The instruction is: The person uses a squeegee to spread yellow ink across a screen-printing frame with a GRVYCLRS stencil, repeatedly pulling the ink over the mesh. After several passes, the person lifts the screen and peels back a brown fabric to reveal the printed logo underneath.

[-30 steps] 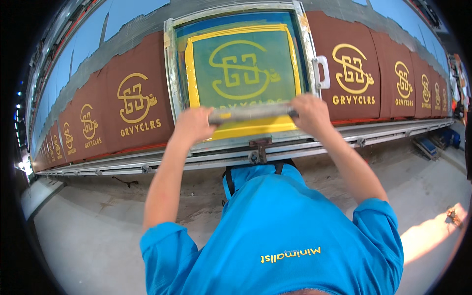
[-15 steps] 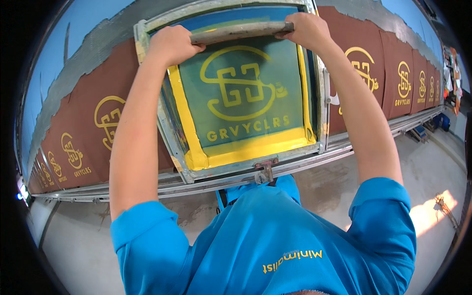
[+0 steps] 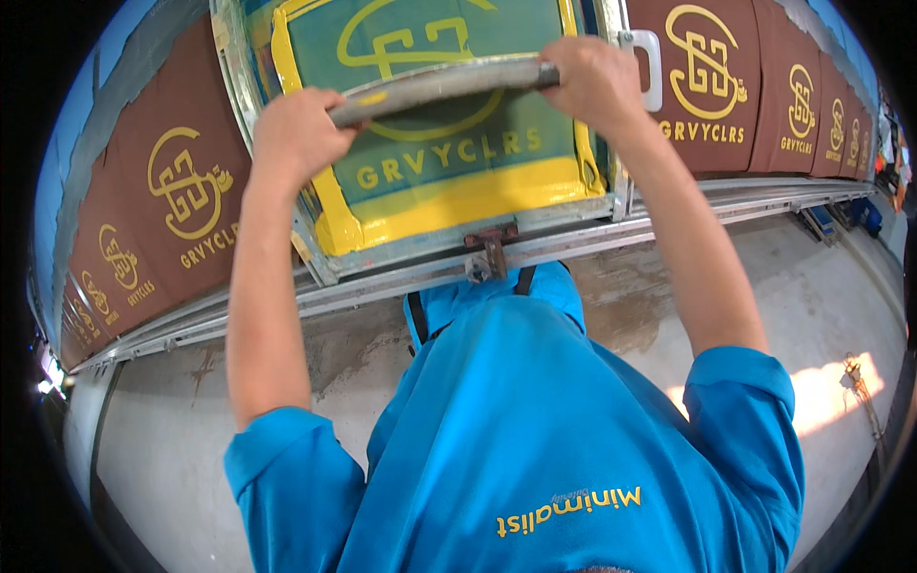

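Note:
My left hand (image 3: 301, 138) and my right hand (image 3: 594, 84) are closed round the two ends of a long squeegee (image 3: 444, 88). It lies crosswise over a framed printing screen (image 3: 468, 227), across the lower part of the round emblem. The green mesh (image 3: 382, 196) carries that emblem with lettering beneath it. Yellow ink (image 3: 458, 199) forms a band along the near edge and runs up both sides. Whether the squeegee's blade presses on the mesh is hidden from above.
Brown fabric panels (image 3: 134, 215) with yellow printed emblems stretch along the table on both sides. A metal rail (image 3: 373, 286) runs along its near edge, with a bracket (image 3: 489, 253) at the screen frame. A white handle (image 3: 652, 69) sticks out at the frame's right side.
Both hands have drawn the squeegee toward me, from the far end of the screen to the emblem's lower part. The whole screen now sits higher in the picture.

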`<move>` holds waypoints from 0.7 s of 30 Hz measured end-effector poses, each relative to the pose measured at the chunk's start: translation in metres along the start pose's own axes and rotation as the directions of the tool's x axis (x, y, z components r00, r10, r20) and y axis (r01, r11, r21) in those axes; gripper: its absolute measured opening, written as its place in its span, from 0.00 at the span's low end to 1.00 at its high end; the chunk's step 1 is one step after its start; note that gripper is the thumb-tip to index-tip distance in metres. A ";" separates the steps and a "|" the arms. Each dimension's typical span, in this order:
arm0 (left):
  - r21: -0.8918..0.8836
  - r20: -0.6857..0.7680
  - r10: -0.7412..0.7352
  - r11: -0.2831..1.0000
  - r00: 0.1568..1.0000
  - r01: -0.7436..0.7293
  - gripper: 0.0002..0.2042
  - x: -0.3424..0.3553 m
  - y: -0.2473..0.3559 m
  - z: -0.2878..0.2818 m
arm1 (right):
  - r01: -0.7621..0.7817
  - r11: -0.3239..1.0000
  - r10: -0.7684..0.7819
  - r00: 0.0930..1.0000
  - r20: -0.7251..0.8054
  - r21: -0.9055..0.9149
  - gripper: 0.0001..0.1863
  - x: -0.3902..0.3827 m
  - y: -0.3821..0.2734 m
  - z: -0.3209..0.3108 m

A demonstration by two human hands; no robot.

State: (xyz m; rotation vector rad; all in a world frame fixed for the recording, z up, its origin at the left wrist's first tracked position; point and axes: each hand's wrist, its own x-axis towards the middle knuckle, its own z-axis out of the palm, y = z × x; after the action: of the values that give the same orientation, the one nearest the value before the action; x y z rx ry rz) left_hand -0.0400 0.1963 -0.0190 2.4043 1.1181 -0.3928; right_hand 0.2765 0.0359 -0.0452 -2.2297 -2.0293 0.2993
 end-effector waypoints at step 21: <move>-0.115 -0.363 0.115 0.979 0.925 -0.167 0.22 -0.185 0.130 0.138 | -0.301 0.566 0.619 0.770 -0.154 0.767 0.25 -0.048 0.173 0.071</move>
State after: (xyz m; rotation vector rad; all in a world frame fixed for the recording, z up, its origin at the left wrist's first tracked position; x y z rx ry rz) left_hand -0.0647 -0.0678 -0.0199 2.4647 1.0656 0.1758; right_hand 0.4251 -0.0327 -0.1479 -2.0105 -0.8179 0.5008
